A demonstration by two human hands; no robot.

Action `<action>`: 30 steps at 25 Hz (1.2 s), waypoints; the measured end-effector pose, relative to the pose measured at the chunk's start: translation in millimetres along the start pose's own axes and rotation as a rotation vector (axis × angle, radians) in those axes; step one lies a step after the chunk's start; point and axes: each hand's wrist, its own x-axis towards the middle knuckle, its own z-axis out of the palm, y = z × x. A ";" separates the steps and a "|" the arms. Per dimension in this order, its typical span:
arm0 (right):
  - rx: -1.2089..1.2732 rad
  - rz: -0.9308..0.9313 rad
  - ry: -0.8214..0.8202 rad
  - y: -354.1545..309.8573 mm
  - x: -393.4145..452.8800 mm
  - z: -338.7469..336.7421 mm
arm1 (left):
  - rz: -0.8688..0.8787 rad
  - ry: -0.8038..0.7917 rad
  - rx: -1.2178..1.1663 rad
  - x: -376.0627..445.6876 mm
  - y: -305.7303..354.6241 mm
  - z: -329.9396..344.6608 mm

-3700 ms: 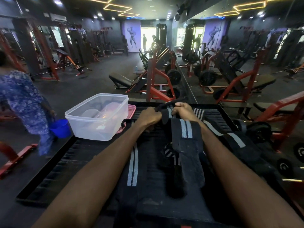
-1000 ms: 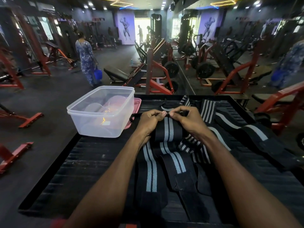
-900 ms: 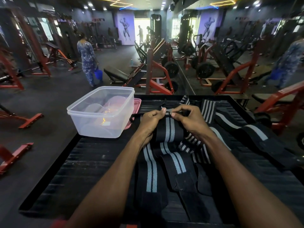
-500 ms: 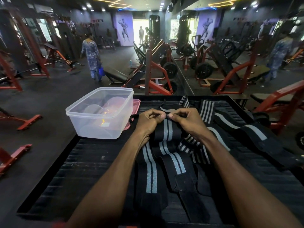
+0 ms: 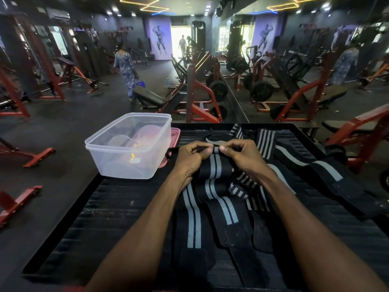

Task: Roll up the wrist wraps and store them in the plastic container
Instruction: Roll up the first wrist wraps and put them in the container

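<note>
Gym machines [image 5: 197, 91] in red and black filled the top of the frame, and a person in blue [image 5: 125, 70] stood at the upper left. Your black ribbed platform [image 5: 117, 207] filled the lower half. Your left hand [image 5: 190, 159] and your right hand [image 5: 242, 157] were in the middle of the frame, thumbs and fingers curled and pinching the far end of one striped wrist wrap [image 5: 212, 167]. That wrap ran down toward you over a pile of other wraps [image 5: 242, 190]. More wraps [image 5: 311, 167] lay to the right, reaching toward the platform's right edge. The clear plastic container [image 5: 128, 146] stood open at center left, just beside your left hand, on the platform's left edge. A pink lid [image 5: 174, 135] peeked out behind it. Bare ribbed platform showed at lower left, below the container.
</note>
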 end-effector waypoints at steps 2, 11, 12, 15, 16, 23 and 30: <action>-0.041 -0.044 0.048 1.7 1.1 0.6 | -0.053 -0.029 -0.069 1.8 -0.8 0.8; -0.068 0.006 0.016 6.6 2.7 5.3 | -0.103 0.036 -0.007 3.4 -2.3 1.2; -0.071 0.029 -0.015 7.1 3.1 4.6 | -0.083 0.040 -0.002 3.2 -2.3 0.6; -0.112 -0.049 0.024 11.0 5.6 2.3 | -0.057 0.009 -0.051 4.4 -5.4 1.0; -0.100 -0.067 0.039 11.8 5.8 1.7 | -0.083 -0.002 -0.111 4.9 -6.3 1.5; 0.010 -0.050 0.020 5.1 0.6 3.6 | -0.040 0.064 -0.121 4.0 -5.0 2.6; -0.042 -0.064 0.055 8.2 3.6 1.3 | -0.135 -0.013 -0.247 4.7 -7.1 4.4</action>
